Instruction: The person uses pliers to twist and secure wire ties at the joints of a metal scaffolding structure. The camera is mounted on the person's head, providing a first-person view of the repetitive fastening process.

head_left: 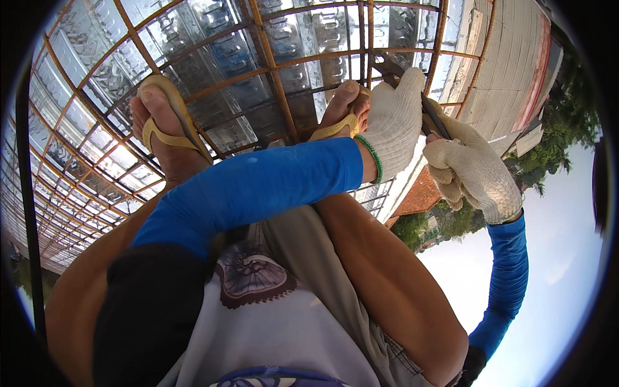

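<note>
My right hand (474,164), in a cream knitted glove, is closed round the dark handles of a pair of pincers (437,118). The pincers' jaws (388,67) show beyond my left hand, close to a crossing of rusty rebar (365,51). My left hand (398,119), in a matching glove with a green cuff edge, lies between the jaws and handles. Its fingers look curled, mostly hidden from view; what they hold cannot be made out. My left forearm in a blue sleeve (258,184) crosses over my knees.
Under my feet in yellow flip-flops (179,116) spreads a rebar grid (271,61) over shiny metal decking (225,48). At the right runs a grey board-like surface (506,71) along the edge. Trees (574,109) and a reddish-brown roof (414,193) lie beyond.
</note>
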`<state>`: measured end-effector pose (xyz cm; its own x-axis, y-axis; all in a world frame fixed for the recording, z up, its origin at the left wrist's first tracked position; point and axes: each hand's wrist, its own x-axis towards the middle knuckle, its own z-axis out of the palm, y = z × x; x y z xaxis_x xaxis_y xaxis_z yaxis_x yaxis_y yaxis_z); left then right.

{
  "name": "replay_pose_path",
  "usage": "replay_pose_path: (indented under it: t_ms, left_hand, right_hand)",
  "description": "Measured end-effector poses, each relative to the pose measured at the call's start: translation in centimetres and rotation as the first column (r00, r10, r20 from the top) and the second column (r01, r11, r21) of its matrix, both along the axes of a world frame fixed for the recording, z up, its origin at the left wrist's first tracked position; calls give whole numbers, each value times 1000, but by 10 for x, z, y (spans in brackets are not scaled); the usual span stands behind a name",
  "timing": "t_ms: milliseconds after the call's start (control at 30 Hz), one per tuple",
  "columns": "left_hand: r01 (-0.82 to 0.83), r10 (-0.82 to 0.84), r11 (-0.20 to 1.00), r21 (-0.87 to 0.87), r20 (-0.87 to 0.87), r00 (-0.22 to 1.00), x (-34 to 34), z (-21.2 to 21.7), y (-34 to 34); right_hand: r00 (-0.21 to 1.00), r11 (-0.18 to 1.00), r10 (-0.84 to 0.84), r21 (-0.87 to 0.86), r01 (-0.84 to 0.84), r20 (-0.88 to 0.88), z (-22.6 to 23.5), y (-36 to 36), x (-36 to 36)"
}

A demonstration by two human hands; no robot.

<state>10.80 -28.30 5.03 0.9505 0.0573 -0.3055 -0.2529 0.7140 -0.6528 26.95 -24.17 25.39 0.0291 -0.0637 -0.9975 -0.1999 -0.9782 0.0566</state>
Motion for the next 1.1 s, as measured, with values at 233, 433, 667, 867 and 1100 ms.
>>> replay_pose_path:
  t_ms: [233,433,667,867,1100]
  left_hand:
    - [517,-329,764,387,-455,827,12,51,47]
    - [111,-79,898,425,-92,993,0,-46,-12]
    - [169,-144,985,30,-394,908,-20,-26,-9]
    - [868,363,-124,481,-792,491,-9,30,83]
    - [783,524,-332,526,-587,617,-9,13,71]
  right_hand:
    - [231,283,857,-46,-958,460,1,-10,-10]
    - [-580,-293,600,-524,-800,551,-18,-21,-37]
    - [-648,-408,494,-504,-761,580,-21,-14,-28]
    - [-622,-405,534,-473,-782,572,-20,-11,-16]
    - [-648,-409,538,-505,-760,539,-15,-14,-21]
